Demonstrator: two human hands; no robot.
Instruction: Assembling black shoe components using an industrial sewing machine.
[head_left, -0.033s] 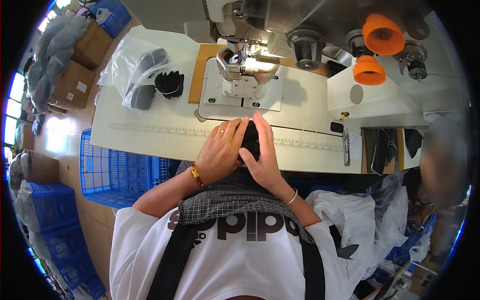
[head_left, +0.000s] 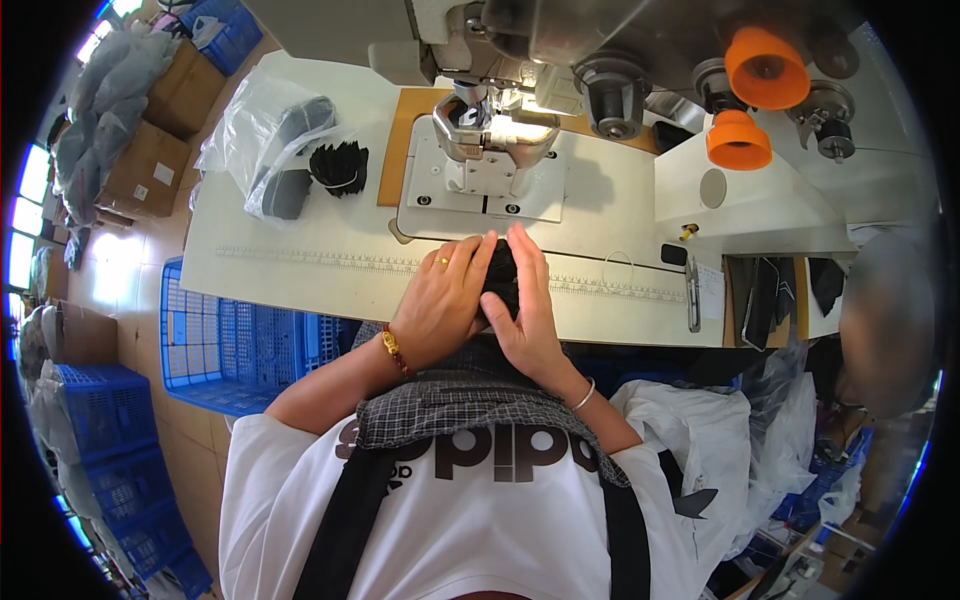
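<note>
Between my two hands, at the front edge of the sewing machine table point(head_left: 300, 290), is a bundle of black fabric pieces point(head_left: 503, 268). My left hand point(head_left: 440, 300) lies along its left side, fingers together and pointing away from me. From the right, my right hand point(head_left: 525, 310) presses against the bundle with its fingers long and its thumb across the near part. Much of the fabric is covered by the hands. Just beyond my fingertips is the sewing machine's white plate point(head_left: 450, 222), under the lit machine head point(head_left: 490, 140).
A tied black fabric bundle point(head_left: 340, 168) and a clear plastic bag point(head_left: 250, 140) of grey pieces lie at the table's left. Tweezers point(head_left: 693, 298) rest at the right. A blue crate point(head_left: 235, 400) stands below left; white cloth point(head_left: 690, 430) is piled below right.
</note>
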